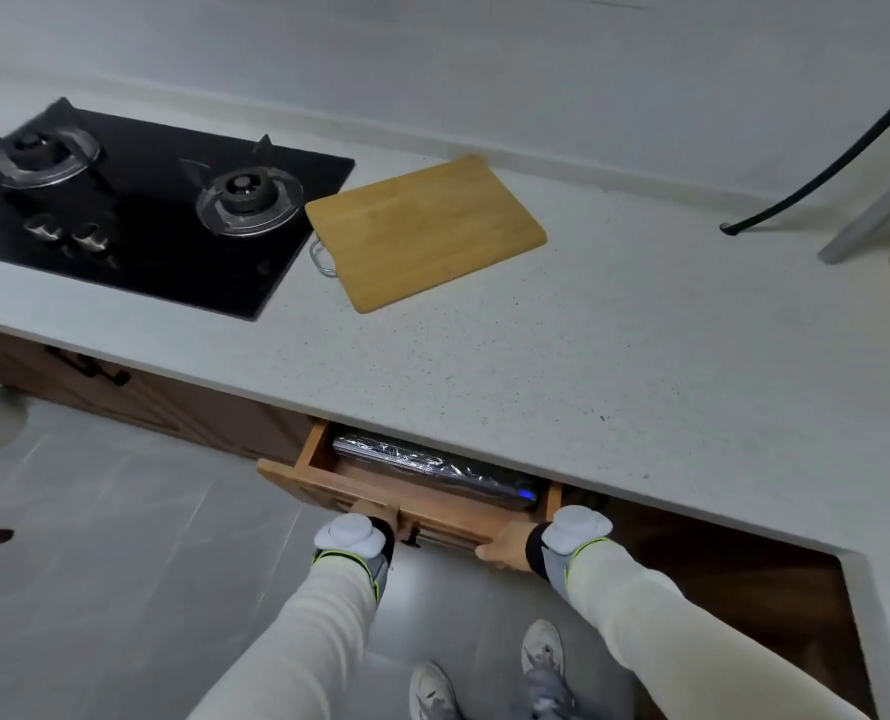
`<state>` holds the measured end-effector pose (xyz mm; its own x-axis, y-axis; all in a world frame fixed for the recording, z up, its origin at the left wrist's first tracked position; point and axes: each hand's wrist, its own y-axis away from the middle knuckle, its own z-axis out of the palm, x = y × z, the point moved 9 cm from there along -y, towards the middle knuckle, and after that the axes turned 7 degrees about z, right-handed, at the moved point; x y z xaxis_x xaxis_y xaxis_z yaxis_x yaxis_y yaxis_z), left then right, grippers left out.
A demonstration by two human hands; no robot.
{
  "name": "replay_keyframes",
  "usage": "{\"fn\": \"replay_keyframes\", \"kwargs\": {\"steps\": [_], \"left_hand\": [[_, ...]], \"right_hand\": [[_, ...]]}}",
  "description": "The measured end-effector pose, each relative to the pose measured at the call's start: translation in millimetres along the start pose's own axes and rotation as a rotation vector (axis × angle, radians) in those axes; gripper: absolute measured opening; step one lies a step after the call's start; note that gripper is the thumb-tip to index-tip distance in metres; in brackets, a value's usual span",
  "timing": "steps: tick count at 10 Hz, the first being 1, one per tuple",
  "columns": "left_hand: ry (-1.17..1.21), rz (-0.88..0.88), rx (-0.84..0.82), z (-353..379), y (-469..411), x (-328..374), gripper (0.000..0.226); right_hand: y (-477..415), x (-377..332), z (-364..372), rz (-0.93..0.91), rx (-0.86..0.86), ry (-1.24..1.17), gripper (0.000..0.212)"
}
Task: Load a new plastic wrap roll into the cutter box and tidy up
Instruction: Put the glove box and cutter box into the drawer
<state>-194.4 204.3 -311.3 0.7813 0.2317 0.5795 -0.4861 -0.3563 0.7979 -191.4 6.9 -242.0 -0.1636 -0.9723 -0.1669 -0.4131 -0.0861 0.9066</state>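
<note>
Cutter box (432,467) inside open drawer (323,485), behind fingers (487,552).

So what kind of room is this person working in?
Most likely a home kitchen: a two-burner gas hob is set into a speckled countertop, a wooden cutting board lies on it, and a drawer is partly open below.

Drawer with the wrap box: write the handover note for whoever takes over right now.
Left hand: on the drawer front, beside its dark handle.
Right hand: gripping the drawer front's right end.
Drawer: partly open under the counter.
Wrap box: lying inside the drawer, film visible through it.
Done: by the look of it, roll loaded and box stowed.
Left: probably push the drawer shut. Cutting board sits on the counter.
</note>
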Motion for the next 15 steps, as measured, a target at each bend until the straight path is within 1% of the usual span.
{"fn": "replay_keyframes", "kwargs": {"steps": [1,2,3,4,5,6,7,8,9,10,12,14,15], "left_hand": [[-0.643,0.199,0.020,-2.9,18.3,33.8,0.040],[-0.334,0.127,0.067,-0.8,12.0,37.9,0.037],[0.173,0.105,0.095,12.2,11.7,46.8,0.045],[0.134,0.141,0.014,22.4,14.6,59.0,0.051],[0.041,0.108,0.047,21.6,8.7,61.3,0.063],[-0.131,0.120,0.054,22.4,8.0,70.0,0.075],[-0.226,0.144,0.055,23.1,0.3,74.6,0.077],[-0.112,0.152,-0.033,33.8,-10.8,72.3,0.069],[-0.130,0.183,-0.020,32.1,-12.9,74.0,0.065],[-0.084,0.199,-0.017,33.5,-13.4,76.6,0.062],[-0.332,0.166,0.067,29.3,-6.8,86.3,0.067],[-0.128,0.155,0.062,35.9,-13.6,79.3,0.069],[-0.084,0.159,0.048,36.8,-16.9,76.9,0.069]], "right_hand": [[-3.4,1.6,-4.8,0.002,0.000,0.097,0.057],[-7.5,6.2,-0.8,0.007,-0.022,0.123,0.065],[-13.3,10.8,-5.6,0.007,0.018,0.030,0.068],[-15.8,10.8,-10.6,0.004,0.036,0.022,0.070],[-18.7,9.6,-19.0,0.003,0.081,-0.009,0.072],[-22.4,7.1,-23.8,-0.002,0.113,-0.076,0.071],[-24.2,7.7,-26.0,0.003,0.132,-0.165,0.071],[-24.3,10.0,-32.4,0.014,0.158,-0.241,0.072],[-23.0,11.1,-37.5,0.011,0.169,-0.242,0.073],[-22.7,11.0,-39.9,0.004,0.182,-0.226,0.075],[-21.8,10.7,-44.2,-0.001,0.209,-0.232,0.078],[-25.5,12.5,-45.5,0.021,0.192,-0.183,0.078],[-26.9,14.2,-45.4,0.033,0.197,-0.165,0.078]]}}
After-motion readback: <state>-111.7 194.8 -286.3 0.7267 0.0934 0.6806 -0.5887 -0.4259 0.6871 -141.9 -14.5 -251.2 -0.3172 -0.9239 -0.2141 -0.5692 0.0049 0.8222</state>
